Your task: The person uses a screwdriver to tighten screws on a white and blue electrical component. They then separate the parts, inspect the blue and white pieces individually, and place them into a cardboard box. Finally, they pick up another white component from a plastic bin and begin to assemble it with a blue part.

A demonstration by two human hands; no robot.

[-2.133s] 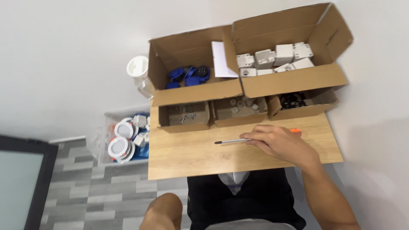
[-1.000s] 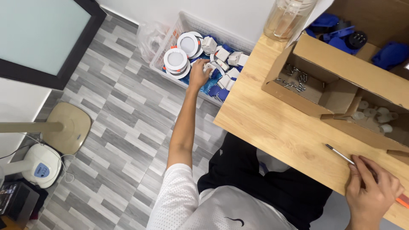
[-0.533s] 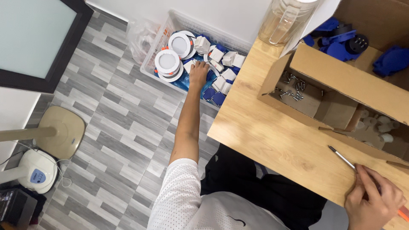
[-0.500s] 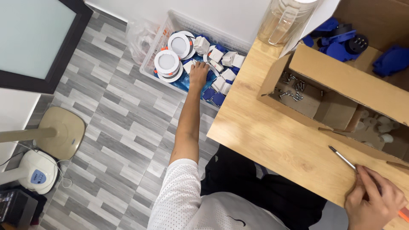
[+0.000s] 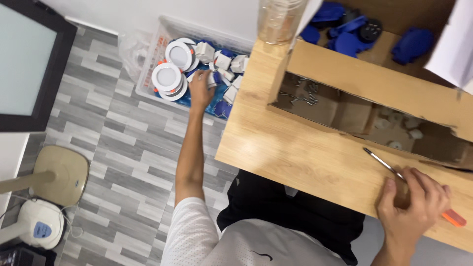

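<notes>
**Beside the desk: one hand in the bin, one on the screwdriver**

Left of the desk (image 5: 295, 152), the left hand (image 5: 201, 88) is reaching down into the clear bin (image 5: 148, 64) on the floor, since the white round lamps (image 5: 167, 79) and small white parts are lying there, below desk level. Its fingers are curling over a small part among them; whether they are pinching it I cannot tell. On the desk, the open box (image 5: 374, 88) is sitting toward the desk's far edge, keeping screws and blue parts sorted within reach. At the desk's near right edge, the right hand (image 5: 411, 207) is pressing loosely curled fingers onto the screwdriver (image 5: 389, 167), pinning it flat.

Compared with half a second ago, the left hand is lying slightly deeper among the parts; the right hand is staying put.
</notes>
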